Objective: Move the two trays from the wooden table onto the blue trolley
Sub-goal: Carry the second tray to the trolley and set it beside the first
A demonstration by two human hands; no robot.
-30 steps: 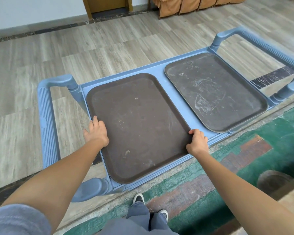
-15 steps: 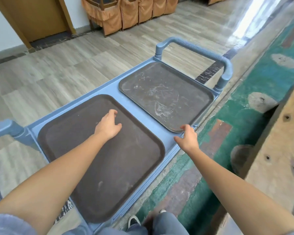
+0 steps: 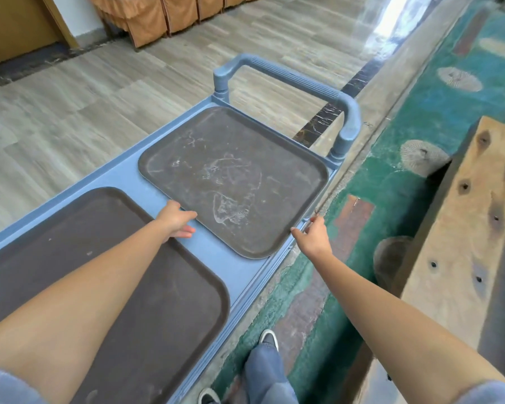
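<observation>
Two dark brown trays lie flat on the blue trolley (image 3: 216, 253). The near tray (image 3: 129, 272) sits under my left forearm. The far tray (image 3: 233, 179) is scratched with whitish marks. My left hand (image 3: 177, 220) rests at the far tray's near left edge, fingers spread and thumb at the rim. At the same tray's near right corner is my right hand (image 3: 311, 234), fingers loose, index tip close to the rim. Neither hand closes around anything.
The trolley's blue handle (image 3: 289, 80) rises at the far end. The wooden table (image 3: 464, 228) with knots and holes stands at the right. Green patterned carpet (image 3: 405, 141) runs between them, and my shoes (image 3: 267, 341) stand on it. Orange-draped furniture (image 3: 158, 21) lines the far wall.
Both hands left the near tray and moved to the far tray's near edge. The view swung right, bringing the wooden table into sight.
</observation>
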